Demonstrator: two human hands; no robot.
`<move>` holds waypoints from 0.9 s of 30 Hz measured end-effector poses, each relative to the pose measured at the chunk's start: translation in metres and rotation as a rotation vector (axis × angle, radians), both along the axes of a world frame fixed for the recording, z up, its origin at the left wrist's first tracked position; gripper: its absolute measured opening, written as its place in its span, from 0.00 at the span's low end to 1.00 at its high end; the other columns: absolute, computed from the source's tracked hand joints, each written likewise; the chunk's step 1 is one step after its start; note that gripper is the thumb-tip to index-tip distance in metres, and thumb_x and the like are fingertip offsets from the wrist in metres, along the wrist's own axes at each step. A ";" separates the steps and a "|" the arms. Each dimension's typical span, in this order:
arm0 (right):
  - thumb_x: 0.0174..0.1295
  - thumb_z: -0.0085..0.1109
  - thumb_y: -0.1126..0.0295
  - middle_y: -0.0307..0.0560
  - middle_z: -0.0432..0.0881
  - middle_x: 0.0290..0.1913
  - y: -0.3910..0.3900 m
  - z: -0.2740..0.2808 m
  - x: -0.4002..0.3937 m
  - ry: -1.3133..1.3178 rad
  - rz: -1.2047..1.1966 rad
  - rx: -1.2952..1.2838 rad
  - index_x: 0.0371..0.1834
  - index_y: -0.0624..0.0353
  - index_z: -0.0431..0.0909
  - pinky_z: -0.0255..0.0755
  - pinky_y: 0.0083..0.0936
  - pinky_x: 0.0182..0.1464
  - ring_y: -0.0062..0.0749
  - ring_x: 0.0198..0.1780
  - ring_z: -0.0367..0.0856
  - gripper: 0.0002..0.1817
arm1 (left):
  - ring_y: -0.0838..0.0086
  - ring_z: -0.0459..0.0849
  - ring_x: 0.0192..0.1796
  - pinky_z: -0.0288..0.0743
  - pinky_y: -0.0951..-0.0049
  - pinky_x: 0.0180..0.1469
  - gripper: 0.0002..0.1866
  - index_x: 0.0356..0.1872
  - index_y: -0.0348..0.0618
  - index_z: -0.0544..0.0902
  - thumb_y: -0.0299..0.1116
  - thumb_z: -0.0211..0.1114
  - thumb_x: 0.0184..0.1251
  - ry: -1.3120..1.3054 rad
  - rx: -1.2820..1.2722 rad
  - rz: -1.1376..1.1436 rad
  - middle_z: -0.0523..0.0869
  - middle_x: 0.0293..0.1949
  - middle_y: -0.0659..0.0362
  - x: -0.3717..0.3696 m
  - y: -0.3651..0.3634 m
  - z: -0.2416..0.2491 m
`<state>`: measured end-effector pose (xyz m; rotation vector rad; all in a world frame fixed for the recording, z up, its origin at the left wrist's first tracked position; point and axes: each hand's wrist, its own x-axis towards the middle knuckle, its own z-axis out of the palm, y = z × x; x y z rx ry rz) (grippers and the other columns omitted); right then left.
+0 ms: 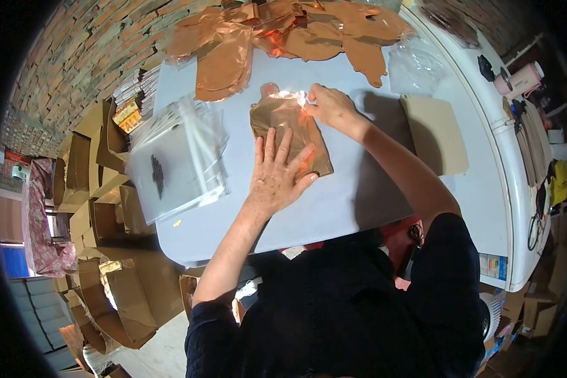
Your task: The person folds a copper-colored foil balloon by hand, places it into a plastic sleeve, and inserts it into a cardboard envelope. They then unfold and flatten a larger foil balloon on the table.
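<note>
One shiny copper foil packet [290, 129], flattened.

On the counter [359, 208], the packet [290, 129] lies centre, the bag stack [176, 157] left, the foil pile [283, 31] far, the card [435, 132] right.

The packet [291, 129] at the centre of the frame looks like copper-coloured foil inside clear, glossy plastic film that catches bright glare, and it lies on a smooth, matt pale table [359, 201]. The heap of foil shapes [283, 34] at the top is shiny and metallic, while the stack of clear bags [176, 157] at centre left is thin, glossy, crinkled plastic. The flat card [436, 133] at right and the boxes [116, 296] at lower left are matt brown cardboard, and the wall [75, 57] at upper left is rough brick
</note>
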<state>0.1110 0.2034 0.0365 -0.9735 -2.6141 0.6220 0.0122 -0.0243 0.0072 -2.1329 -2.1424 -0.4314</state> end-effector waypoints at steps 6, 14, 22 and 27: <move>0.61 0.65 0.46 0.60 0.85 0.53 -0.007 0.025 -0.021 -0.143 0.076 -0.059 0.50 0.65 0.82 0.75 0.46 0.59 0.54 0.58 0.82 0.29 | 0.38 0.46 0.84 0.38 0.34 0.82 0.34 0.79 0.76 0.69 0.67 0.53 0.75 -0.041 0.001 -0.005 0.59 0.82 0.44 0.000 0.001 0.000; 0.57 0.70 0.58 0.59 0.87 0.55 0.010 0.020 -0.043 -0.332 0.123 -0.080 0.50 0.62 0.86 0.79 0.46 0.59 0.54 0.59 0.85 0.22 | 0.39 0.46 0.84 0.39 0.35 0.83 0.34 0.79 0.73 0.68 0.67 0.52 0.76 -0.023 -0.002 -0.006 0.57 0.83 0.45 0.000 0.000 0.002; 0.59 0.68 0.58 0.61 0.86 0.53 0.012 0.029 -0.041 -0.148 0.134 -0.245 0.57 0.63 0.80 0.78 0.42 0.58 0.52 0.57 0.85 0.26 | 0.38 0.46 0.84 0.39 0.34 0.82 0.38 0.81 0.62 0.65 0.64 0.57 0.75 -0.084 0.033 -0.021 0.57 0.83 0.46 -0.003 -0.001 -0.002; 0.61 0.68 0.53 0.60 0.86 0.53 0.001 0.059 -0.027 0.052 0.210 -0.265 0.61 0.62 0.78 0.78 0.39 0.55 0.49 0.55 0.85 0.30 | 0.43 0.41 0.86 0.34 0.36 0.82 0.47 0.84 0.52 0.57 0.69 0.53 0.74 -0.113 0.127 -0.017 0.51 0.85 0.46 -0.006 -0.001 0.003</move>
